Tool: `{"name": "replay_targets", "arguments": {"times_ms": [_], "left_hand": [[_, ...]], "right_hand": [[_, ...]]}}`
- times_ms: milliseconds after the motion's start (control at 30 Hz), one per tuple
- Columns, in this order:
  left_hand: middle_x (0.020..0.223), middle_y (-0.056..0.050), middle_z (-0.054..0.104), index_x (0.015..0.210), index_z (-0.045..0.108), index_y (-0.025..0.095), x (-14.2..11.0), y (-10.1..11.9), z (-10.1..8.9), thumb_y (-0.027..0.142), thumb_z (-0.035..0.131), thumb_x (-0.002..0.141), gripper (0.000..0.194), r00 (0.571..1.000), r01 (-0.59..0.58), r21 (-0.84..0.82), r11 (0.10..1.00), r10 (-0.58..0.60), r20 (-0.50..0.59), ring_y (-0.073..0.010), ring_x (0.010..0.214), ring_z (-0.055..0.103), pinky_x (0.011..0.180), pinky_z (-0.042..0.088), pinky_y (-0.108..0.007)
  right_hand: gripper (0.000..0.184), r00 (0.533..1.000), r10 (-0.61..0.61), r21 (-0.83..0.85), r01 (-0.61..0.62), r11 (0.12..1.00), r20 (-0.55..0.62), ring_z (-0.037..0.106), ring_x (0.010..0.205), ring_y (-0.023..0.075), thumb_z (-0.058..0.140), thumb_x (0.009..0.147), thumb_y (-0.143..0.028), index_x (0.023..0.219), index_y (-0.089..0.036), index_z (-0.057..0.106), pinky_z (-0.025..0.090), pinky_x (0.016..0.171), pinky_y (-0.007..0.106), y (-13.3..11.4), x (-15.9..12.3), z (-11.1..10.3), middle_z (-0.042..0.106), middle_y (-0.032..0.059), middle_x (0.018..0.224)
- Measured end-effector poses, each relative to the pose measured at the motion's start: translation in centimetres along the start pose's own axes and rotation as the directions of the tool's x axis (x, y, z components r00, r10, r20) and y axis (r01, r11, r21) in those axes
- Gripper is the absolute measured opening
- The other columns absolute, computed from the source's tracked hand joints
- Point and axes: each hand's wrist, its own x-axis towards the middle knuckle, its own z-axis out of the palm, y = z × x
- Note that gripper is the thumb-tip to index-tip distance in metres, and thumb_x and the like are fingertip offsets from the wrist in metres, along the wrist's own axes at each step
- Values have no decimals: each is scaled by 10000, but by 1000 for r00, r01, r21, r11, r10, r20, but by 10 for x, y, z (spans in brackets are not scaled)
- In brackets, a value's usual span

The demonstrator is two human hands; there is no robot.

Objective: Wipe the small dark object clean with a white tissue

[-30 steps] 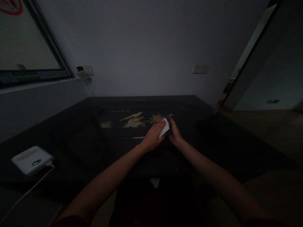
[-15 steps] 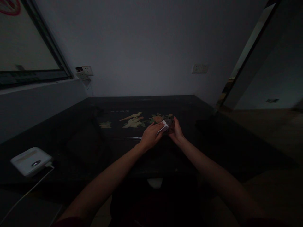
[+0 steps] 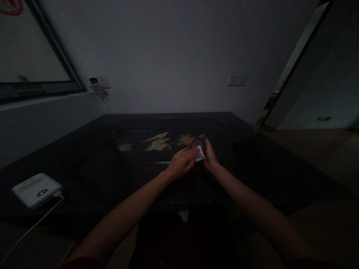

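My left hand (image 3: pixel 182 163) is closed on a small white wipe (image 3: pixel 200 154), which looks like folded tissue or cloth. It presses the wipe to the near side of a dark, shiny round object (image 3: pixel 198 142). From the right, my right hand (image 3: pixel 209 156) wraps round this object, thumb side up. In the dim light I cannot make out its exact kind; the rim looks glassy or metallic. Both hands are over the middle of a black table (image 3: pixel 157 183), just in front of its inlaid flower picture (image 3: pixel 187 140).
At the left of the table lies a white box-shaped device (image 3: pixel 36 190) with a white cable (image 3: pixel 33 227). Behind the table is a wall with sockets (image 3: pixel 238 80). A window (image 3: pixel 33 48) is at the upper left. A bird inlay (image 3: pixel 158 142) decorates the tabletop.
My left hand has shifted slightly right and nearer to me, with the white wipe moving down across the round object. More of the object's rim shows now. My right hand has hardly moved.
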Motion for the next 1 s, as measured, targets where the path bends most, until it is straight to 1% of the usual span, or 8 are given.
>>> {"name": "replay_targets", "arguments": {"times_ms": [100, 200, 300, 433, 600, 700, 833, 1000], "left_hand": [[1423, -132, 493, 1425, 366, 187, 0, 0, 1, 184, 415, 905, 522, 998, -25, -4, 1000, 25, 62, -199, 1335, 449, 1117, 361, -459], [1510, -156, 358, 1485, 235, 178, 0, 0, 1, 183, 461, 872, 653, 991, -23, 6, 1000, 22, 129, -226, 1409, 329, 1151, 297, -481], [1541, -168, 287, 1502, 175, 170, 0, -1, 2, 185, 501, 842, 736, 987, -3, 20, 1000, 0, 159, -249, 1437, 262, 1167, 259, -495], [1543, -184, 272, 1503, 159, 150, 1, -1, 3, 205, 490, 868, 718, 989, 32, 15, 999, -33, 143, -257, 1445, 238, 1175, 242, -495], [1556, -183, 239, 1504, 146, 150, 2, -1, 3, 271, 465, 907, 688, 986, 83, 35, 996, -87, 140, -259, 1455, 204, 1177, 220, -502], [1559, -176, 234, 1504, 144, 160, 2, -2, 4, 298, 460, 913, 684, 978, 122, 65, 990, -131, 159, -253, 1457, 195, 1175, 214, -507], [1543, -189, 269, 1489, 186, 136, 2, -5, 6, 289, 474, 902, 672, 978, 140, 93, 986, -153, 142, -250, 1450, 222, 1171, 224, -506], [1511, -175, 349, 1461, 268, 146, 0, -10, 8, 207, 470, 881, 618, 986, 131, 105, 986, -141, 93, -238, 1426, 291, 1161, 256, -508]], "right_hand": [[355, 1000, 25, -1, -25, 1000, 0, 689, 819, 227, 528, 806, -571, 769, -239, 650, 541, 749, 338, 0, -1, 1, 718, 22, 705], [351, 998, 61, 2, -61, 998, 8, 686, 830, 231, 538, 802, -567, 772, -235, 651, 541, 761, 342, -1, -3, 3, 716, 26, 699], [310, 997, 77, 16, -78, 997, 24, 683, 843, 224, 536, 817, -525, 788, -239, 652, 538, 780, 339, 0, -5, 6, 714, 15, 694], [256, 997, 76, 8, -77, 997, 22, 683, 836, 209, 540, 829, -476, 813, -249, 657, 531, 788, 329, 3, -6, 6, 719, -3, 710], [284, 996, 63, -16, -62, 998, 60, 685, 850, 209, 589, 788, -517, 824, -247, 669, 525, 795, 319, 6, -4, 3, 724, -7, 710], [279, 994, 71, -1, -71, 997, 80, 688, 855, 207, 573, 803, -504, 808, -244, 671, 523, 800, 312, 6, -4, 3, 728, -7, 709], [246, 996, 67, 55, -71, 996, 67, 691, 848, 198, 532, 839, -451, 827, -250, 673, 528, 787, 310, 2, -6, 6, 736, -13, 729], [287, 995, 100, 74, -102, 992, 26, 692, 787, 194, 511, 853, -478, 812, -239, 666, 531, 733, 301, -6, -10, 8, 730, -7, 699]]}}
